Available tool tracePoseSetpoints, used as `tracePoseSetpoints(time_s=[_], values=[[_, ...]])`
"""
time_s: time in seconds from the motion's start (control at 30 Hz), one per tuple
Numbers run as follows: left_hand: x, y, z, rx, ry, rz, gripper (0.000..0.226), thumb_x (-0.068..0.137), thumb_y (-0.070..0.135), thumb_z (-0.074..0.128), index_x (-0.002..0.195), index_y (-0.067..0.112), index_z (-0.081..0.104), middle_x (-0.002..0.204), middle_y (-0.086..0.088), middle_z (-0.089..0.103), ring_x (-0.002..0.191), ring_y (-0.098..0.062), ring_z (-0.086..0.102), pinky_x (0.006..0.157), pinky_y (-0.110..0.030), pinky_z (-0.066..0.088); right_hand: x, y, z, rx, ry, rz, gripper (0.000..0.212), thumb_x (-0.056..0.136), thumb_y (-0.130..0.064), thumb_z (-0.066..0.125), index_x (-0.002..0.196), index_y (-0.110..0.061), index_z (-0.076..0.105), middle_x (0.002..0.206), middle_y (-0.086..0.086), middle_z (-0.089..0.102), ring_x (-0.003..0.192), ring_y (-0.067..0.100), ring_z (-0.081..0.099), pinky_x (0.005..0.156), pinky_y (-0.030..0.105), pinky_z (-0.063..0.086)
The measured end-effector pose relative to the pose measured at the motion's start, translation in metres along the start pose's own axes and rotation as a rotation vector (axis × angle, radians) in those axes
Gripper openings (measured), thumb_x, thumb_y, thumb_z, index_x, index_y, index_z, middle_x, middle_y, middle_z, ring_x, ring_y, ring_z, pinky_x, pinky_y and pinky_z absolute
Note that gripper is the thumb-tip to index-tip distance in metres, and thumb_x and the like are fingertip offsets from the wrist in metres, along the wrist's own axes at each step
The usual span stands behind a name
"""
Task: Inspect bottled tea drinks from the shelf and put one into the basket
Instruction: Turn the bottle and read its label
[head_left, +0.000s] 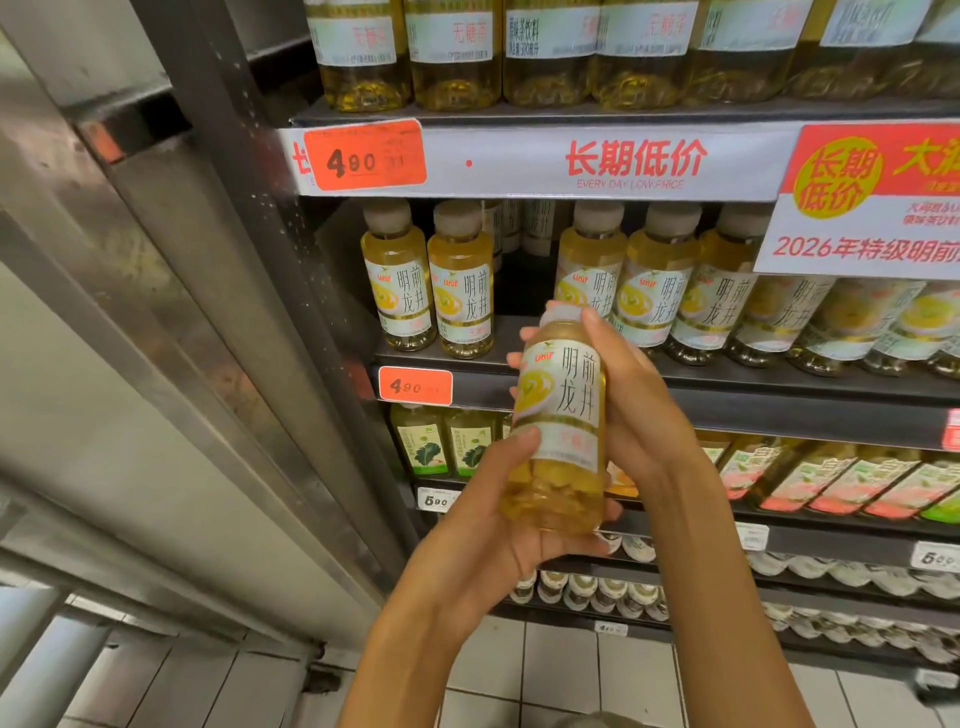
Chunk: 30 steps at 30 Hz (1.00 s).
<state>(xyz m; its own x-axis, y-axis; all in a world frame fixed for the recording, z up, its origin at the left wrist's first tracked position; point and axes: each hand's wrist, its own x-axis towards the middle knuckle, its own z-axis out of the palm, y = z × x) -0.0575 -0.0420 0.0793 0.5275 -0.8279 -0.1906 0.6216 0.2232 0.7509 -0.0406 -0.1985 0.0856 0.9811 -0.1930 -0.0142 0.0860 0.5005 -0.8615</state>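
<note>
A bottle of yellow tea (558, 415) with a white label and a pale cap is held upright in front of the shelves, label facing me. My left hand (488, 525) cups its base from below and the left, thumb on the label's lower edge. My right hand (634, 400) wraps round its upper half from the right and behind, thumb near the cap. More bottles of the same tea (462, 286) stand in a row on the middle shelf (779, 379), with a gap just behind the held bottle. No basket is in view.
An upper shelf (571, 117) carries larger yellow tea bottles above orange price tags (363, 153). Lower shelves hold green-labelled bottles (441, 441) and rows of capped drinks. A metal upright (218, 249) borders the shelving on the left. White floor tiles (561, 670) lie below.
</note>
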Motion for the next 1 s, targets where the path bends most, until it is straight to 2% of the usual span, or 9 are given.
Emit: tracePoseSetpoints(time_s=[0.13, 0.2, 0.3, 0.33, 0.43, 0.6, 0.77, 0.87, 1.0], values=[[-0.001, 0.001, -0.008, 0.088, 0.096, 0.073, 0.063, 0.069, 0.044, 0.078, 0.12, 0.013, 0.059, 0.102, -0.015, 0.071, 0.082, -0.025, 0.07, 0.062, -0.031, 0.057, -0.007, -0.006, -0.001, -0.04, -0.048, -0.122, 0.032, 0.094, -0.034, 0.052, 0.123, -0.024, 0.056, 0.122, 0.008, 0.065, 0.114, 0.03, 0.062, 0.093, 0.051, 0.051], [-0.001, 0.0, -0.007, 0.142, 0.107, 0.101, 0.071, 0.063, 0.046, 0.083, 0.12, 0.013, 0.058, 0.104, -0.013, 0.071, 0.087, -0.026, 0.071, 0.065, -0.032, 0.058, -0.009, -0.009, 0.004, -0.097, -0.043, -0.097, 0.037, 0.093, -0.039, 0.052, 0.128, -0.027, 0.053, 0.125, 0.007, 0.064, 0.115, 0.03, 0.061, 0.096, 0.052, 0.049], [0.0, -0.003, -0.009, 0.227, 0.176, 0.142, 0.064, 0.064, 0.041, 0.08, 0.12, 0.021, 0.057, 0.109, -0.006, 0.072, 0.096, -0.026, 0.07, 0.073, -0.035, 0.058, -0.012, -0.013, 0.011, -0.232, -0.001, -0.011, 0.058, 0.085, -0.05, 0.055, 0.134, -0.02, 0.048, 0.124, 0.007, 0.065, 0.114, 0.025, 0.062, 0.101, 0.051, 0.046], [0.0, -0.004, -0.011, 0.267, 0.196, 0.155, 0.063, 0.064, 0.04, 0.079, 0.12, 0.024, 0.057, 0.11, -0.003, 0.071, 0.1, -0.026, 0.069, 0.078, -0.038, 0.058, -0.014, -0.014, 0.013, -0.258, -0.007, -0.002, 0.058, 0.085, -0.05, 0.054, 0.133, -0.019, 0.049, 0.122, 0.006, 0.066, 0.113, 0.021, 0.063, 0.102, 0.049, 0.046], [0.0, -0.004, -0.013, 0.417, 0.225, 0.19, 0.061, 0.067, 0.037, 0.079, 0.122, 0.03, 0.056, 0.117, 0.001, 0.069, 0.111, -0.021, 0.064, 0.094, -0.044, 0.051, -0.017, -0.015, 0.017, -0.243, -0.039, -0.061, 0.035, 0.094, -0.036, 0.05, 0.125, -0.019, 0.054, 0.115, 0.002, 0.069, 0.107, 0.017, 0.065, 0.096, 0.039, 0.051], [0.001, 0.002, -0.014, 0.54, 0.231, 0.312, 0.057, 0.073, 0.017, 0.08, 0.124, 0.022, 0.055, 0.114, 0.002, 0.07, 0.106, -0.012, 0.065, 0.082, -0.022, 0.054, -0.025, -0.019, 0.021, -0.126, -0.175, -0.189, 0.039, 0.089, -0.025, 0.053, 0.127, -0.017, 0.053, 0.122, 0.01, 0.064, 0.115, 0.03, 0.058, 0.098, 0.044, 0.046], [0.005, 0.009, -0.019, 0.539, 0.242, 0.389, 0.059, 0.07, -0.002, 0.077, 0.124, 0.01, 0.055, 0.114, -0.003, 0.07, 0.106, -0.016, 0.066, 0.087, -0.025, 0.054, -0.032, -0.029, 0.022, -0.121, -0.259, -0.294, 0.063, 0.069, -0.042, 0.08, 0.124, -0.022, 0.056, 0.125, 0.008, 0.062, 0.118, 0.03, 0.056, 0.101, 0.047, 0.044], [0.009, 0.009, -0.021, 0.522, 0.217, 0.458, 0.062, 0.066, -0.004, 0.077, 0.122, 0.005, 0.054, 0.112, -0.006, 0.069, 0.106, -0.019, 0.066, 0.085, -0.025, 0.053, -0.037, -0.033, 0.02, -0.134, -0.321, -0.337, 0.054, 0.071, -0.038, 0.08, 0.12, -0.026, 0.061, 0.123, 0.006, 0.062, 0.119, 0.032, 0.055, 0.099, 0.047, 0.045], [0.011, 0.01, -0.021, 0.548, 0.199, 0.502, 0.066, 0.063, -0.001, 0.082, 0.122, 0.009, 0.055, 0.112, -0.001, 0.069, 0.108, -0.019, 0.064, 0.088, -0.026, 0.052, -0.042, -0.037, 0.018, -0.138, -0.367, -0.381, 0.05, 0.073, -0.035, 0.079, 0.12, -0.028, 0.062, 0.122, 0.0, 0.064, 0.121, 0.031, 0.054, 0.101, 0.046, 0.044]])
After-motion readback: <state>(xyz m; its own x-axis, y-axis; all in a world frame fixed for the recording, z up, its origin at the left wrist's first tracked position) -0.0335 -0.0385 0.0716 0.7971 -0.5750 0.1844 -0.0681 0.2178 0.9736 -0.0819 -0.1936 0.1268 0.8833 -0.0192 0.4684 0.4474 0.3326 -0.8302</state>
